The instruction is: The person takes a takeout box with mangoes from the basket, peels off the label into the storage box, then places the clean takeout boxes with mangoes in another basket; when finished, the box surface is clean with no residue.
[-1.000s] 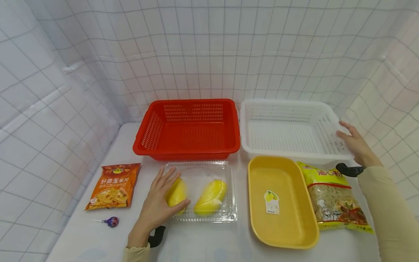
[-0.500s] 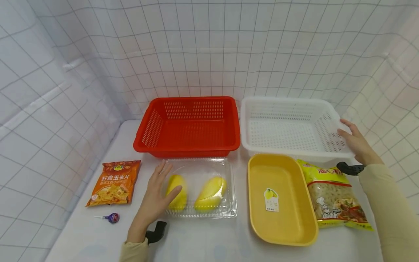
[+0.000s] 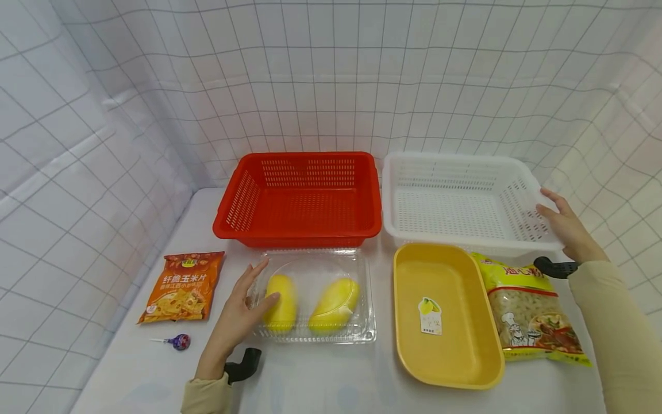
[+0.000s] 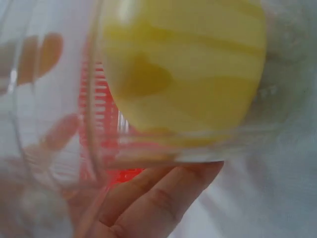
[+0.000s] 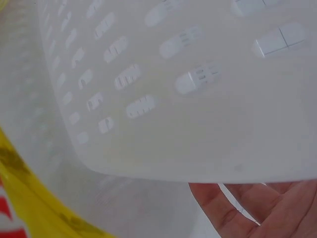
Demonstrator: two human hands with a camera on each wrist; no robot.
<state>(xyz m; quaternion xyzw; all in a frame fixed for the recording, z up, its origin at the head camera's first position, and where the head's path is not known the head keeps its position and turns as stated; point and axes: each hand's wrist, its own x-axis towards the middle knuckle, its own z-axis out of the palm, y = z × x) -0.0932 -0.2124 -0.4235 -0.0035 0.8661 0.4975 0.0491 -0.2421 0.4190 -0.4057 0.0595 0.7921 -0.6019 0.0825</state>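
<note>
My left hand (image 3: 237,315) is at the left edge of a clear plastic clamshell box (image 3: 335,264), thumb and fingers spread apart. Its thumb overlaps the left one of two yellow mango-shaped pieces (image 3: 333,306) inside the box. In the left wrist view, fingers (image 4: 153,206) show just below the box's clear wall, behind a blurred yellow piece (image 4: 188,74). Over on the far right, my right hand (image 3: 571,233) rests at the outer right rim of a white plastic basket (image 3: 445,236), fingers loosely bent. The right wrist view shows its fingers (image 5: 213,198) beyond the basket's wall.
A red basket (image 3: 297,234) stands behind the clear box. Right of the box are a yellow tray (image 3: 455,356) with a lemon sticker and a bag of pasta (image 3: 532,316). At left lie an orange chip bag (image 3: 181,287) and a wrapped lollipop (image 3: 180,342).
My left hand has drawn back left from over the yellow piece to the box's edge. The right hand stays by the white basket; the view has shifted slightly.
</note>
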